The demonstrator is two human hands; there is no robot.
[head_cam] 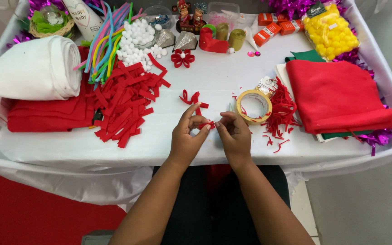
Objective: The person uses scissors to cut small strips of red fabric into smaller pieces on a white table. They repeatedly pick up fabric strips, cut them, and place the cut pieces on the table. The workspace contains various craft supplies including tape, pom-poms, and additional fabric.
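Left hand (pixel 184 136) and right hand (pixel 233 134) both pinch a small looped red felt strip (pixel 206 124) between fingertips, near the table's (pixel 214 81) front edge, middle. Soft looped felt bow piece (pixel 192 98) lies just behind. Round tape roll (pixel 253 106) beside right hand; flat felt strip pile (pixel 123 102) toward left edge.

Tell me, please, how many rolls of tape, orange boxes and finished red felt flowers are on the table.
Rolls of clear tape, beside the right hand: 1
Small orange cardboard boxes at the far edge: 4
Finished red felt flower with white centre: 1
Total: 6
The left hand pinches a small red felt strip, not counted.
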